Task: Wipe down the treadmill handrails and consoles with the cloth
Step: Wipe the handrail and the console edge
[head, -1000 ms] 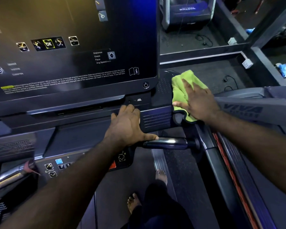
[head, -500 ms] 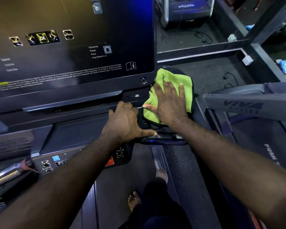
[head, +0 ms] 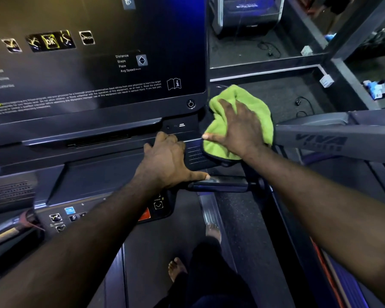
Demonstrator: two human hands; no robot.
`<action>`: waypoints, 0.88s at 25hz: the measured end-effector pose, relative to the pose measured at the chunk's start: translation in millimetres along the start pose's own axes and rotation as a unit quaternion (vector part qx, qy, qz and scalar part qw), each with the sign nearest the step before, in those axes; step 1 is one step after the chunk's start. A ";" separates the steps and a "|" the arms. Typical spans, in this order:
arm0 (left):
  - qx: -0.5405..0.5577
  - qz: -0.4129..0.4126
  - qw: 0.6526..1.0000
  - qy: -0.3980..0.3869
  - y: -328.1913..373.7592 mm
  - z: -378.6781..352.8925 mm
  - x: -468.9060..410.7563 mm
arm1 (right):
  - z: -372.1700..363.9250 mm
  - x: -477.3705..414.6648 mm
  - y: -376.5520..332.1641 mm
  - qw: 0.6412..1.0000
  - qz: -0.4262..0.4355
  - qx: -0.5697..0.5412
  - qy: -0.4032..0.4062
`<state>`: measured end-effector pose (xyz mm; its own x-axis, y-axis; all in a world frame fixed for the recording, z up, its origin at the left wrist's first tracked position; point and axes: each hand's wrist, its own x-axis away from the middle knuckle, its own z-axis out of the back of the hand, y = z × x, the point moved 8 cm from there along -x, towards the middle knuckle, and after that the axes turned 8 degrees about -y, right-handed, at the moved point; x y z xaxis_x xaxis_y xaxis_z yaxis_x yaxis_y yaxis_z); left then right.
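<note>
A bright green cloth point(head: 218, 145) lies bunched on the right end of the treadmill console point(head: 98, 138), just below the corner of the big dark screen point(head: 93, 63). My right hand point(head: 238, 127) presses flat on the cloth with fingers spread. My left hand point(head: 167, 163) rests palm-down on the console ledge, its thumb reaching toward the short black handgrip point(head: 222, 185). The right handrail point(head: 320, 141), marked VIVA, runs off to the right from the cloth.
A control panel point(head: 80, 214) with buttons and a red tab sits low on the left beside a chrome grip point(head: 7, 232). My bare feet point(head: 178, 267) stand on the belt. Cables, a white plug and another machine lie on the floor beyond the console.
My right hand slid the cloth left from the handrail joint to the console corner, then back slightly right. My left hand stayed planted on the ledge.
</note>
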<state>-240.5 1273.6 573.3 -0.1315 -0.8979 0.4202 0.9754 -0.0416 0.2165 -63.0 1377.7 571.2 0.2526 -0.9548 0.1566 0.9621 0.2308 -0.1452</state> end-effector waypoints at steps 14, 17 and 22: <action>0.007 -0.005 1.000 0.007 -1.8 0.4 0.1 | 5.7 -26.8 4.5 0.986 0.105 -0.013 -0.126; 0.002 -0.012 1.000 -0.001 -0.1 0.9 -1.5 | -0.3 -27.4 -4.1 0.995 0.085 0.022 -0.056; 0.003 -0.005 1.000 -0.018 0.7 1.2 -4.3 | 5.4 -36.4 -14.0 0.995 0.071 0.012 0.068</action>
<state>-239.4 1277.9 572.7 -0.1478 -0.8814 0.4486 0.9729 -0.0481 0.2260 -85.1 1410.2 572.8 0.3716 -0.9284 0.0020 0.9202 0.3680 -0.1333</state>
